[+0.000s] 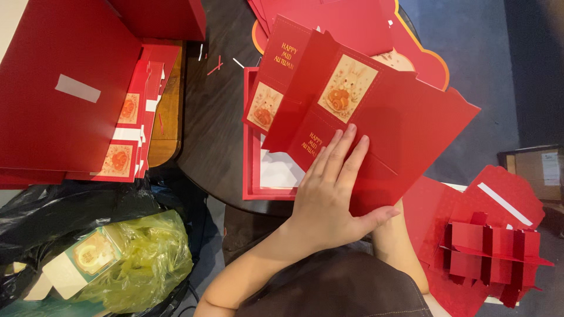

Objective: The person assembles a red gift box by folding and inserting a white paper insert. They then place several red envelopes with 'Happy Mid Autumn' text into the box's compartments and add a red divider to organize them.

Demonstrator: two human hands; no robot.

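The left hand (332, 194) lies flat and open, palm down, fingers spread and pointing up the frame, pressing on a red folded card sheet (376, 126). The thumb juts out to the right along the sheet's lower edge. The right hand is mostly hidden under that same sheet; only its forearm (399, 249) shows rising from below, so whether it grips the card from beneath cannot be told.

In the head view, the red folded card sheet sits tilted across the middle of the frame, with a pale panel showing a drawn rabbit on its upper part and gold lettering near the fingers. It overlaps a second printed red card (276, 76) of the same kind, which rests over a shallow red tray (251, 170) on the dark round table (214, 111). A white sheet lies inside the tray. More red sheets with an orange scalloped edge (423, 56) lie beyond.

To the left, a large red board with a white tape strip (64, 88) covers a stack of flat printed cards (132, 126). Lower left, a yellow-green plastic bag (138, 258) holds a small box, set in black bags. Lower right, red divider inserts (490, 252) stand slotted together on another red sheet.
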